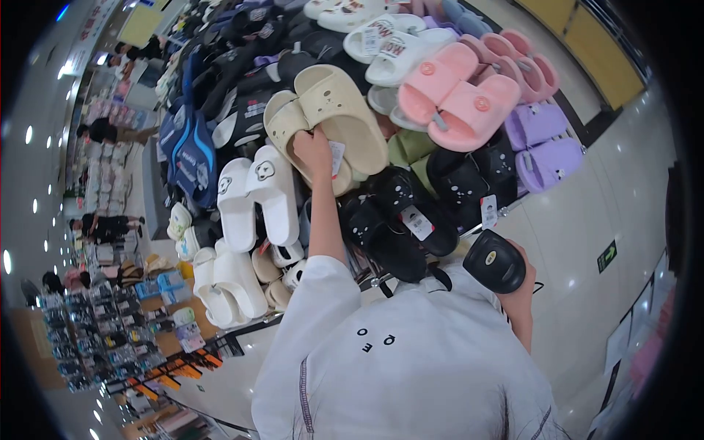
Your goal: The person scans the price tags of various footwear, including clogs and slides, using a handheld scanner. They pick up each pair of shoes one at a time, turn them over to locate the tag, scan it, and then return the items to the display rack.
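My left hand (313,152) reaches up into the pile of footwear, its fingers closed on a pair of beige slippers (345,103) with small face prints. A white tag (336,156) hangs beside the fingers. Low on the right, my right hand (519,282) is wrapped round a black handheld barcode scanner (494,258); its rounded head with a small gold label faces up. Black slippers (381,253) with a white price tag (416,223) lie between my hands. White slippers (277,194) with a dog print are just left of my left forearm.
Pink slippers (480,92), purple slippers (541,169) and white slippers (396,55) crowd the right side of the display. Blue footwear (192,158) lies at its left. A rack of packaged goods (95,330) and several people stand farther left. Glossy floor (579,242) shows at right.
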